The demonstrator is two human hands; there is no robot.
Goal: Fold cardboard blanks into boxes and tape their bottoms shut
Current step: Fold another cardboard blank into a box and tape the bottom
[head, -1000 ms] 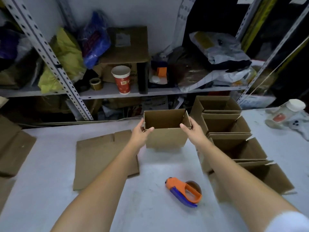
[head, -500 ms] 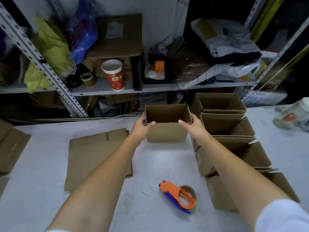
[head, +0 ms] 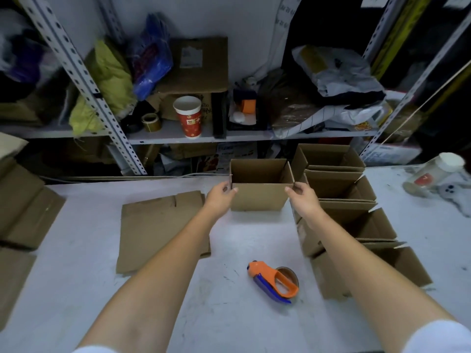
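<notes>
You stand at a white table [head: 84, 276] facing a cluttered metal shelf [head: 254, 136] against a pale wall [head: 229, 19], dimly lit.

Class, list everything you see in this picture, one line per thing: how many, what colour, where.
held box: one, brown, far middle of table, open top
row boxes: four, brown, table's right side, open tops
flat blanks: one stack, brown, left of the held box
tape dispenser: one, orange and blue, table, near middle
jar: one, clear with white lid, lying far right
paper cup: one, red and white, shelf
tape roll: one, tan, shelf, left of cup
table: one, white
left hand: one, holds box's left corner
right hand: one, holds box's right corner
</notes>
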